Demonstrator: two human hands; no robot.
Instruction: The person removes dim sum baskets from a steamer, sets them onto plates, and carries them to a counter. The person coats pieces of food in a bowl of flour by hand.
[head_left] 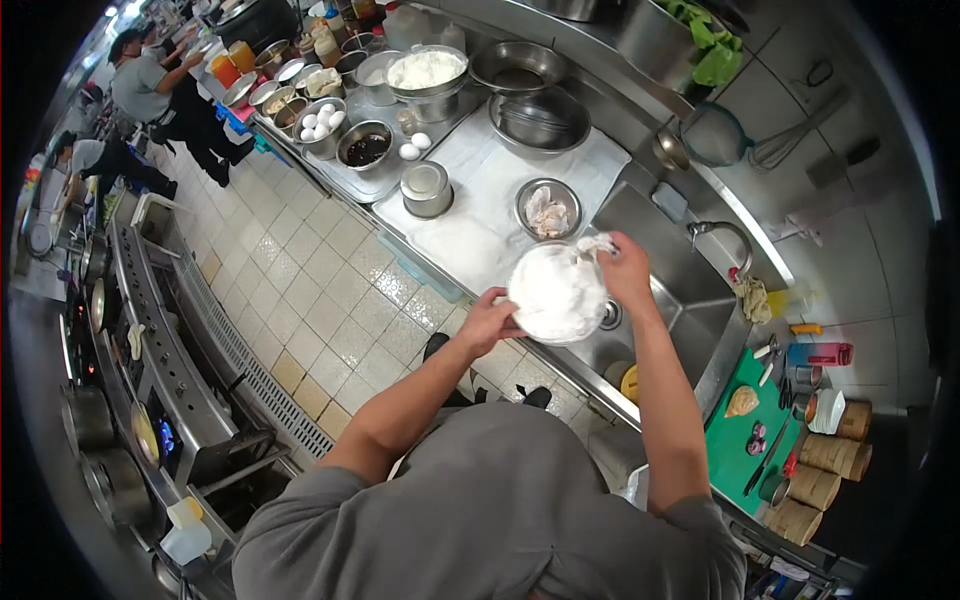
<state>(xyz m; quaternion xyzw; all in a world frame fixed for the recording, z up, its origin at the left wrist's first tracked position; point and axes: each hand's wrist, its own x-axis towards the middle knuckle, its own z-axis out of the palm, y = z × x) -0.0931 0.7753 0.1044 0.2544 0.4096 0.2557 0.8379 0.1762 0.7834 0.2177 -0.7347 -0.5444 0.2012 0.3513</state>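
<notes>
My left hand [488,321] grips the near left rim of a bowl of white flour [555,292], held over the edge of the counter and sink. Just above that bowl's far right side, my right hand [627,270] is closed on a flour-coated piece of meat [594,245]. Beyond the flour, a small metal bowl [522,222] stands on the white cloth [455,245] with pale raw meat pieces [546,212] in it. A metal container [427,189] is to its left on the same cloth.
The sink [690,290] lies at right under a tap [735,235]. A green cutting board [745,430] carries a knife and food pieces. Egg bowls [322,125] and a colander of white powder [428,70] line the counter. Stoves [140,350] and co-workers [150,90] are at left.
</notes>
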